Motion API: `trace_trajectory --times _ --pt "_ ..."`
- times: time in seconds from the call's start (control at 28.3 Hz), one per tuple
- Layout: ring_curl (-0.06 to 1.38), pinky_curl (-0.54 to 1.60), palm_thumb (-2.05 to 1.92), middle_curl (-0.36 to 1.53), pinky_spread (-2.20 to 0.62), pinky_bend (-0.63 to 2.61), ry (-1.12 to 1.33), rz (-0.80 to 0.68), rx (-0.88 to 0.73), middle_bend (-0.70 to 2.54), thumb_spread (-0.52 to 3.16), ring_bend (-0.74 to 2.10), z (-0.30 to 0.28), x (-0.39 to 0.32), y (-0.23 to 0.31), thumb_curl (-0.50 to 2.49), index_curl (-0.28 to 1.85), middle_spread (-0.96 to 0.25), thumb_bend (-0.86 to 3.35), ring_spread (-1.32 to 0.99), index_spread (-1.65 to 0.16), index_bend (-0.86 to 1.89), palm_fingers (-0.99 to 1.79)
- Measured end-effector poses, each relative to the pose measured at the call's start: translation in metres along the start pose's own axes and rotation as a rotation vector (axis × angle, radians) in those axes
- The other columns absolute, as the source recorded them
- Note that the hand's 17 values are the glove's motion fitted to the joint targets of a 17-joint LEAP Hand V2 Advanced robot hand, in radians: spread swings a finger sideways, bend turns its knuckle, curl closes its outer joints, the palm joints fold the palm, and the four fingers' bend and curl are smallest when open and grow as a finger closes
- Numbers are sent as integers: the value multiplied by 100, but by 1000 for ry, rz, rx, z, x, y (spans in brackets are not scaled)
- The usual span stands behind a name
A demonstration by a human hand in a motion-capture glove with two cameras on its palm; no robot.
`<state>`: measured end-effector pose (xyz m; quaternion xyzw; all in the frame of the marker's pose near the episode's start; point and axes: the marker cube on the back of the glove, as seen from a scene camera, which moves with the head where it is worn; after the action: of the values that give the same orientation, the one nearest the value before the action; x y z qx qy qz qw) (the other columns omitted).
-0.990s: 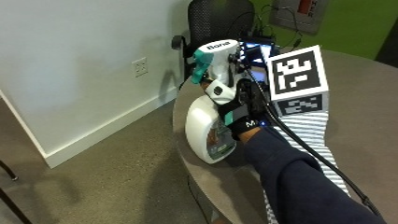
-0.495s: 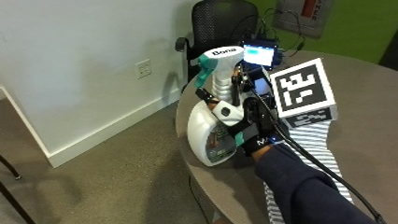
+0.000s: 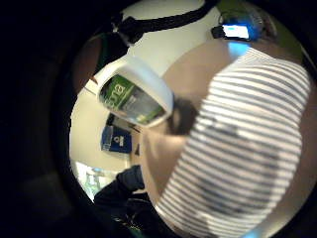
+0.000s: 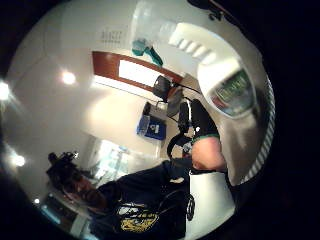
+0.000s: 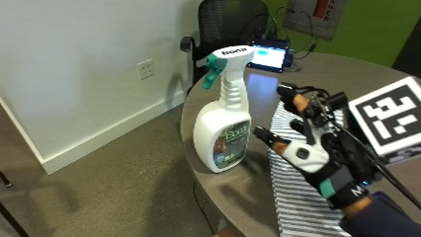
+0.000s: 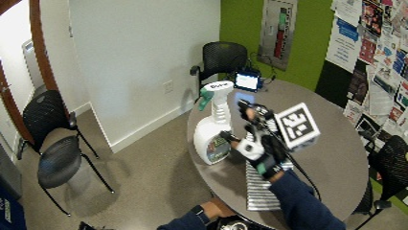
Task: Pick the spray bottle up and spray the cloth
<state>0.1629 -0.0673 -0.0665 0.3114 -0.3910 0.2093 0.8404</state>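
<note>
Gloved hand poised beside spray bottle, grasp not yet made.

Outside view: the spray bottle stands upright at the counter's near-left edge, the right hand just right of it, fingers spread wide and holding nothing; the striped cloth lies flat beneath the hand. Wide outside view: bottle, hand and cloth sit likewise, bottle and hand apart. Palm views: the bottle's base sits beside the cloth; the bottle is close to the palm. The step in hand appears to be the reach; next, the fingers must close round the bottle's neck.
</note>
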Motion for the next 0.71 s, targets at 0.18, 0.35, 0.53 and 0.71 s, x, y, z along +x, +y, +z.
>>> trace_trajectory --times 0.18,0.35,0.53,0.71 --pt "32 36 83 41 12 50 259 -41 28 23 105 27 -53 -3 48 54 34 -7 -1 -10 -40 21 47" --pt "31 32 84 40 17 39 224 31 22 23 107 23 -67 -19 113 53 36 -6 -2 -9 -39 27 58" --pt "31 31 81 40 23 28 652 244 7 22 109 20 -104 20 172 52 39 -6 -3 -7 -38 29 57" --pt "30 29 77 39 26 21 811 297 45 20 113 18 -121 54 190 50 40 -6 -3 -7 -38 29 59"
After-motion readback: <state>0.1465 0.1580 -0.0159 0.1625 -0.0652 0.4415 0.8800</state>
